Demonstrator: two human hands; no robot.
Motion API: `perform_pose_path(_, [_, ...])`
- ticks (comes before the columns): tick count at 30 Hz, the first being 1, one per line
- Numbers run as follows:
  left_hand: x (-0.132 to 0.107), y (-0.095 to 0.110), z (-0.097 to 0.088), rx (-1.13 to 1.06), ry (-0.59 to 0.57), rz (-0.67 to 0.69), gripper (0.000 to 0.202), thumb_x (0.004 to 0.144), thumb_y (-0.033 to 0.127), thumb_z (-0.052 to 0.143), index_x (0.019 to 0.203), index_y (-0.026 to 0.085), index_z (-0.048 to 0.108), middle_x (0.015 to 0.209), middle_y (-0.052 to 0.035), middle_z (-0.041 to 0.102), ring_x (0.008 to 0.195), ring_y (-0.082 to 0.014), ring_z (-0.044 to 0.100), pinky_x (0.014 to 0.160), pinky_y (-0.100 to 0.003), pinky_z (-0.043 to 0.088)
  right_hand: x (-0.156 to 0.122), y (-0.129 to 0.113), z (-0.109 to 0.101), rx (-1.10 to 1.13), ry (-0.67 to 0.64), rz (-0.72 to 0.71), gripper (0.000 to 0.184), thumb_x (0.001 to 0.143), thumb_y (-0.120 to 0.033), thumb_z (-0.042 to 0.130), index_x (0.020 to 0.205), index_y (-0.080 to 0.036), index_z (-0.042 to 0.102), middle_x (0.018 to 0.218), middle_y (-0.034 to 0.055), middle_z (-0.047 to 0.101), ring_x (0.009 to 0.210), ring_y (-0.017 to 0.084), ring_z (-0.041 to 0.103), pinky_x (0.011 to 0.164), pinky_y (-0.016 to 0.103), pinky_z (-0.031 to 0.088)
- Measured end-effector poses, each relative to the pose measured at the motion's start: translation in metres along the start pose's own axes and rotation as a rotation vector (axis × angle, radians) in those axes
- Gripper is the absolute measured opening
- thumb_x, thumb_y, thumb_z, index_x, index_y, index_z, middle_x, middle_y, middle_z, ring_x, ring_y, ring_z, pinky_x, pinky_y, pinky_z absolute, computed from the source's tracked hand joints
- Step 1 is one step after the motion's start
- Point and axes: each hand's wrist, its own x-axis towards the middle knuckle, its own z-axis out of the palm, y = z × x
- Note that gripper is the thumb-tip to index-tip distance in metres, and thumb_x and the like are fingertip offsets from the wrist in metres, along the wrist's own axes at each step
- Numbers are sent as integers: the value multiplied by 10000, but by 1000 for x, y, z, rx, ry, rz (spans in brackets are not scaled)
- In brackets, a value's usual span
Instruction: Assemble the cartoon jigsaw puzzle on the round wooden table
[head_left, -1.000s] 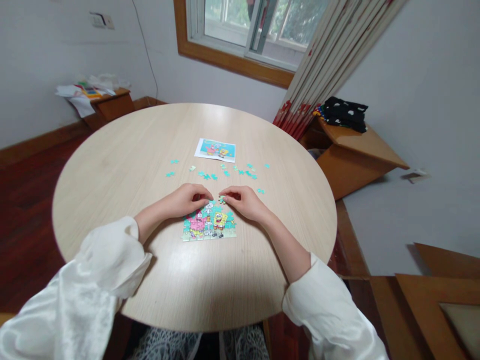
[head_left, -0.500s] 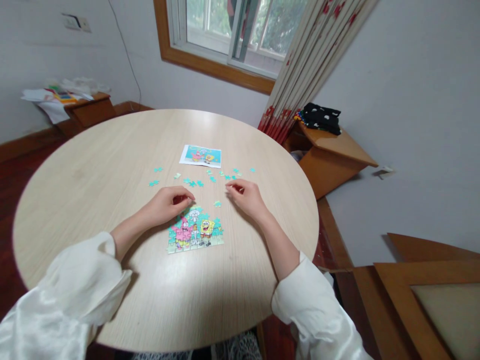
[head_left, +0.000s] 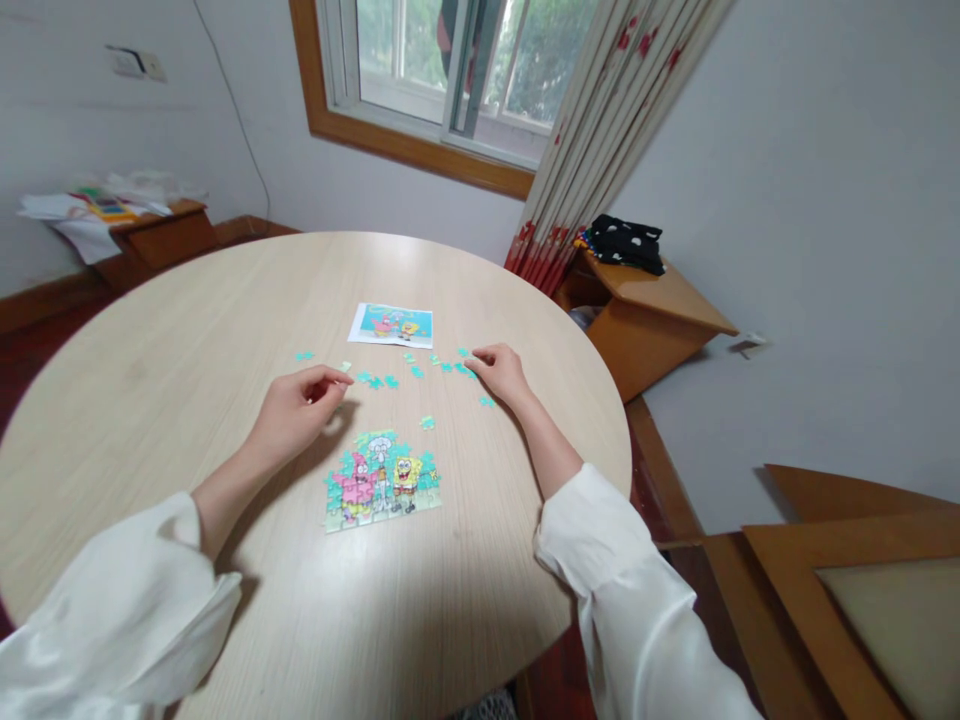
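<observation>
My left hand [head_left: 300, 405] is just above the table, left of the loose pieces. Its thumb and forefinger are pinched together by a pale puzzle piece [head_left: 346, 366]; whether they hold anything is hidden. At the right end of the loose pieces, my right hand [head_left: 501, 374] has its fingers bent and fingertips close together, over several teal puzzle pieces [head_left: 459, 367]. What is between those fingertips I cannot make out. Nearer to me lies the partly joined jigsaw puzzle [head_left: 381, 485], showing cartoon figures, with an uneven upper edge. One loose piece [head_left: 427, 423] lies just above it.
A printed reference picture [head_left: 394, 325] lies beyond the pieces on the round wooden table [head_left: 465, 590]. Another teal piece [head_left: 487, 402] is below my right hand. A cabinet [head_left: 652, 310] with black cloth stands at the right, and a wooden chair [head_left: 847, 570] at lower right.
My left hand has moved left and away from the joined puzzle, uncovering its upper left part. My right hand has shifted away from me onto the right-hand loose pieces. The view has tilted slightly.
</observation>
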Motion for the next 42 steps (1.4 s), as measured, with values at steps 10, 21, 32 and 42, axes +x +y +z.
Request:
perform_pose_path(10, [0, -2, 2, -13, 20, -23, 151, 744, 270, 556, 755, 181, 678, 560, 19, 535, 507, -117, 448, 493, -247, 340, -3, -5, -3, -52, 9, -42, 154, 848, -208, 579, 768, -157, 700, 853, 85, 682, 814, 191, 595, 809, 335, 448])
perform_pose_path(21, [-8, 3, 6, 41, -67, 51, 146, 778, 266, 542, 778, 192, 668, 584, 9, 554, 547, -133, 465, 536, -284, 382, -96, -65, -36, 394, -140, -86, 200, 860, -317, 580, 810, -184, 720, 764, 39, 698, 723, 163, 625, 727, 321, 485])
perform_pose_path(32, [-26, 20, 19, 72, -426, 319, 169, 840, 264, 538, 823, 169, 676, 770, -43, 663, 691, -152, 579, 677, -295, 461, -180, -77, -48, 490, -340, 142, 202, 784, -265, 684, 960, -205, 764, 870, 64, 765, 749, 166, 681, 746, 348, 558])
perform_pose_path(42, [-36, 21, 23, -1, -750, 496, 221, 902, 240, 517, 942, 196, 729, 1033, -85, 681, 940, -177, 636, 852, -318, 493, -187, -83, -46, 388, -291, 67, 212, 809, -220, 660, 993, -218, 766, 896, 69, 767, 732, 173, 678, 711, 343, 564])
